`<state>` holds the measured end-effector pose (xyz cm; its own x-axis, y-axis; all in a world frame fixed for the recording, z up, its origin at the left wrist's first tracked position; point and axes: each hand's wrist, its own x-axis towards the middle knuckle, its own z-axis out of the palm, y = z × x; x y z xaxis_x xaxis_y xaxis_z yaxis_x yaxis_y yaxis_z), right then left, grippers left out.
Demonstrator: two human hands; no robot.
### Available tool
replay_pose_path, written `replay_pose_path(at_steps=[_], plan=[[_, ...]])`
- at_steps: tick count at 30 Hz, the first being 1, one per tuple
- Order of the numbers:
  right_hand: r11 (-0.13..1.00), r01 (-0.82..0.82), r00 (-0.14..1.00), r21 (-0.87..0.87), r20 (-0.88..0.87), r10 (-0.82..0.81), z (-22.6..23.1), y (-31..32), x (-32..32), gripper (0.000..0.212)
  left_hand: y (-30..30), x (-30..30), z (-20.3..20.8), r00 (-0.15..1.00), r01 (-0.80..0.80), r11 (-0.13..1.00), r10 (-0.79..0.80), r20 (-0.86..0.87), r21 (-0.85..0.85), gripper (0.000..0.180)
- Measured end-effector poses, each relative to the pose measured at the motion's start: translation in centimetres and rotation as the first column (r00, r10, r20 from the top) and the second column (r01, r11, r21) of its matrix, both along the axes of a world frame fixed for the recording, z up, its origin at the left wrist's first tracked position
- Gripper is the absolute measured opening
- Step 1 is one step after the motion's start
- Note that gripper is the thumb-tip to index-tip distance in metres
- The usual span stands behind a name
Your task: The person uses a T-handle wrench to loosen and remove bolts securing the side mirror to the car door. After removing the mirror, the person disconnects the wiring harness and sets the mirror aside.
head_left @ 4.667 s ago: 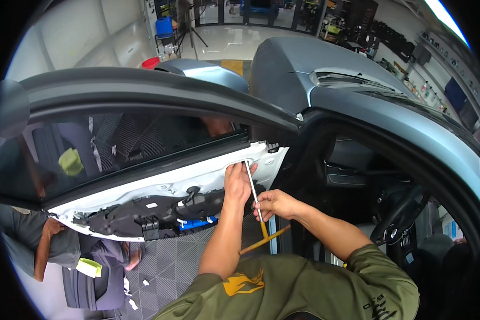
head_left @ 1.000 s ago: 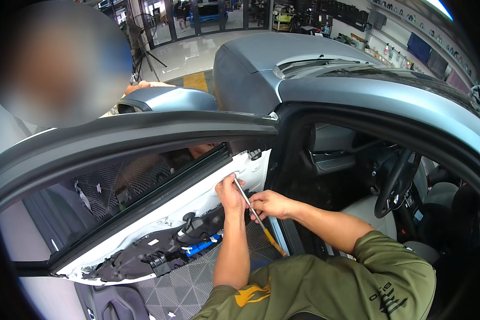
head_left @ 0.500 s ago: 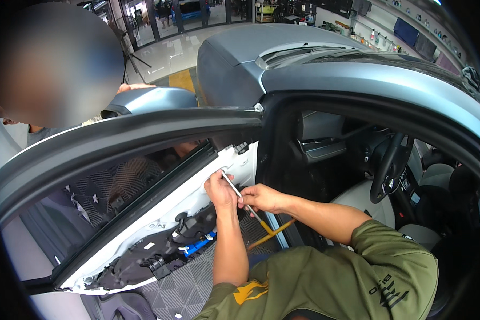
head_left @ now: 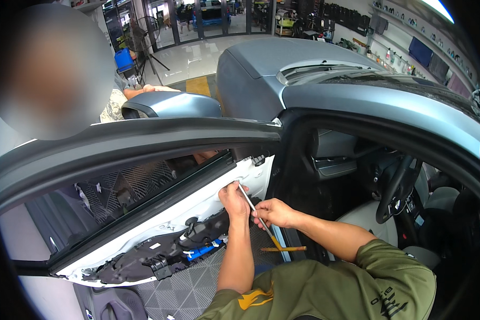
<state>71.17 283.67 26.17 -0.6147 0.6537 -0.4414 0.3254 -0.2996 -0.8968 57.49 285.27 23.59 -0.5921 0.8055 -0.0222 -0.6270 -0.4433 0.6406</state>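
Observation:
A T-handle wrench with a thin metal shaft and a yellow-brown crossbar slants across my two hands. Its far tip meets the white inner frame of the open car door, close to the hinge end. My left hand is closed around the shaft near that tip, resting by the door frame. Further down, the fingers of my right hand pinch the shaft above the crossbar. The tip's exact contact point is too small to make out.
The door's inside is bare, showing a black panel and a blue part. Right of me lie the steering wheel and pale seat. Beyond the door, another person's hand is by the side mirror.
The wrench's crossbar has turned from slanting to nearly level. Both hands keep their hold on the shaft. The whole view has shifted, so the car sits further right and lower.

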Motion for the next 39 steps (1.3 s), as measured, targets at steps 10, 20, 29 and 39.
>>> replay_pose_path(at_steps=[10,20,29,39], plan=[[0.964,-0.128,0.973,0.233,0.216,0.077,-0.8,-1.4,4.6,0.025,-1.1,3.1,-1.6,0.931,-0.248,0.966,0.217,-0.295,-0.073,0.006],[0.827,-0.305,0.945,0.472,0.257,0.201,-4.6,-4.8,12.0,0.024,-7.0,2.6,-5.1,0.998,0.056,0.988,-0.052,0.031,-0.143,0.027],[0.998,-0.059,0.998,0.008,-0.019,0.059,-12.4,-8.4,11.4,0.028,-11.7,8.2,-11.4,0.892,0.267,0.865,-0.389,-0.231,-0.424,0.029],[0.564,-0.165,0.97,0.809,0.031,0.239,-17.9,-11.9,15.0,0.087,-4.9,3.4,-12.1,0.892,0.319,0.866,-0.412,-0.188,-0.385,0.03]])
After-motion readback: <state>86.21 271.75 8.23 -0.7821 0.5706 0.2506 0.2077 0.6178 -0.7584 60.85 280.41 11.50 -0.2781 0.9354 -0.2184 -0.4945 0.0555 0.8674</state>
